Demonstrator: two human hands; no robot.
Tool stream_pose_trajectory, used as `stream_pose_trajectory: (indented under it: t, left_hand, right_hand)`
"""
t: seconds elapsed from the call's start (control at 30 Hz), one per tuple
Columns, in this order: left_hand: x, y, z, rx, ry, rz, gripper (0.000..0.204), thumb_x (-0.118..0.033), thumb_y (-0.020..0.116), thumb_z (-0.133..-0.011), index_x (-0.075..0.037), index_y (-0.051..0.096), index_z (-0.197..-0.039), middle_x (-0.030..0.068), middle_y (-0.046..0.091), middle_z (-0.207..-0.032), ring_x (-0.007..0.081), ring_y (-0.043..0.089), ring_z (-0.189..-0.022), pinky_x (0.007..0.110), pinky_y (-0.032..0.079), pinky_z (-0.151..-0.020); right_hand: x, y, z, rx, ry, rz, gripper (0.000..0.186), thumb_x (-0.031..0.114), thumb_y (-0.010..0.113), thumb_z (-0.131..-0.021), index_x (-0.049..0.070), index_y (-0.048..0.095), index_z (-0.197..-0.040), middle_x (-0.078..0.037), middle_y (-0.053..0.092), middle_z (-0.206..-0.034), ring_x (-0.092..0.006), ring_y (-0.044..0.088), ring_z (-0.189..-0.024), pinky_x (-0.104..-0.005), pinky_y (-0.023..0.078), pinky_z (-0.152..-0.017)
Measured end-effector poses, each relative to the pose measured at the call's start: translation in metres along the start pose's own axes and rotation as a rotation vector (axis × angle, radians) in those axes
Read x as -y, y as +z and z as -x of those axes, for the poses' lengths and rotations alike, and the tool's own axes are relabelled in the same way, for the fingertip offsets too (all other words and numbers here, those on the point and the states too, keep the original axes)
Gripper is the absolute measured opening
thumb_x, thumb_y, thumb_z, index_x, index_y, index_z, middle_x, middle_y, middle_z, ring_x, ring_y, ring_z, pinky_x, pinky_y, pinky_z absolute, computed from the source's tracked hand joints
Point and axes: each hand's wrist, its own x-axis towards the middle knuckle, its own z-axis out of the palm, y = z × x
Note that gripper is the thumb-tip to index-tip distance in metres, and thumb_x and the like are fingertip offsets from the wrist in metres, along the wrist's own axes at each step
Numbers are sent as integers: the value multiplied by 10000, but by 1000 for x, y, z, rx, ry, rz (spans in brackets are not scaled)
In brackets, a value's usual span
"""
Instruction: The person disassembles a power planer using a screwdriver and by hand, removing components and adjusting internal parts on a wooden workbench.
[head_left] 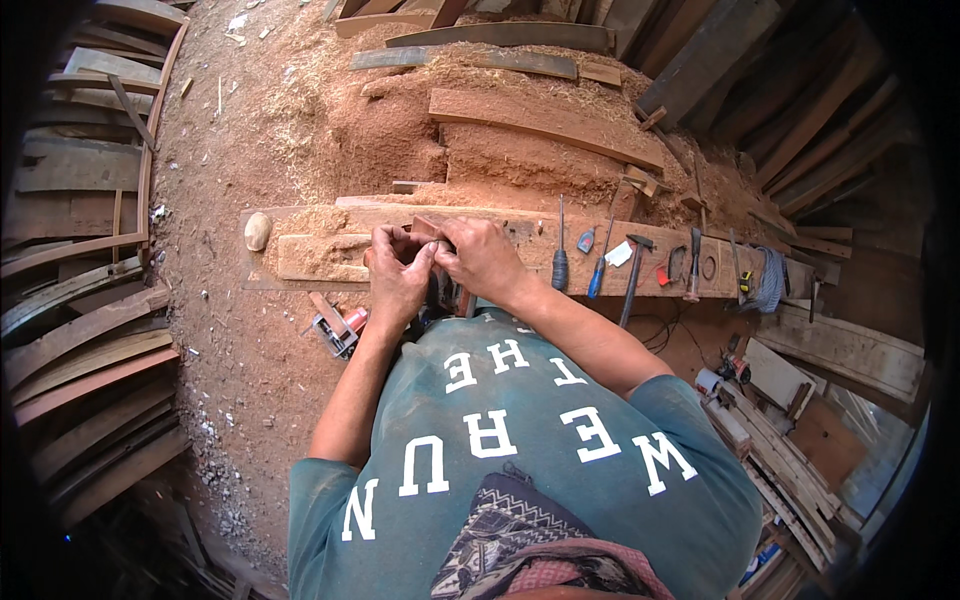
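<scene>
Close in front of my body, my left hand [398, 278] and my right hand [482, 256] meet over the workbench plank [520, 215]. Their fingers are closed around a small reddish-brown piece of wood [427, 226], and the thumbs come together at its near side. My fingers hide most of that piece. Left of the hands, a pale board [310, 258] lies on the plank under sawdust, with a rounded wooden knob-like block [257, 232] at the plank's end. Just right of my right hand lies a dark-handled screwdriver [560, 262].
Along the plank to the right lie a blue-handled screwdriver [597, 275], a hammer [634, 270], a chisel [693, 270] and a coil of grey-blue cord [770, 280]. A red-and-silver power tool [338, 330] sits on the ground at left. Curved timbers [90, 345] are stacked along the left side.
</scene>
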Motion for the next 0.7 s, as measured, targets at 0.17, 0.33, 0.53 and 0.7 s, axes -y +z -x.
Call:
stream_pose_trajectory:
  t: [0.17, 0.33, 0.53, 0.7]
  left_hand:
    - [-4, -1, -1, 1, -51, -8, 336, 1, 764, -941, 18, 459, -1081, 159, 766, -971, 155, 729, -886, 316, 603, -773]
    - [-12, -2, -1, 31, -111, 79, 355, -14, 769, -943, 7, 459, -1114, 141, 761, -993, 140, 722, -890, 295, 605, -758]
    - [-20, -19, -8, 83, -303, 242, 362, -65, 755, -967, -48, 455, -1169, 126, 733, -1040, 158, 735, -914, 300, 656, -676]
    - [-20, -26, -10, 95, -325, 249, 385, -59, 777, -940, -49, 467, -1169, 143, 743, -1039, 160, 742, -877, 290, 659, -640]
  right_hand:
    - [1, 2, 2, -84, -19, -33, 392, 143, 745, -871, 2, 729, -1236, -212, 747, -978, -378, 742, -919, -471, 601, -846]
    - [-6, 8, 2, -137, -66, -23, 296, 135, 749, -884, -1, 722, -1145, -199, 737, -920, -367, 741, -860, -468, 605, -792]
    - [0, 0, 1, -154, -164, -41, 197, 139, 771, -892, 7, 708, -1024, -180, 718, -891, -353, 730, -834, -463, 605, -761]
    - [-4, -4, 3, -92, -239, -70, 184, 132, 788, -889, 25, 736, -1030, -147, 745, -971, -328, 734, -900, -435, 600, -805]
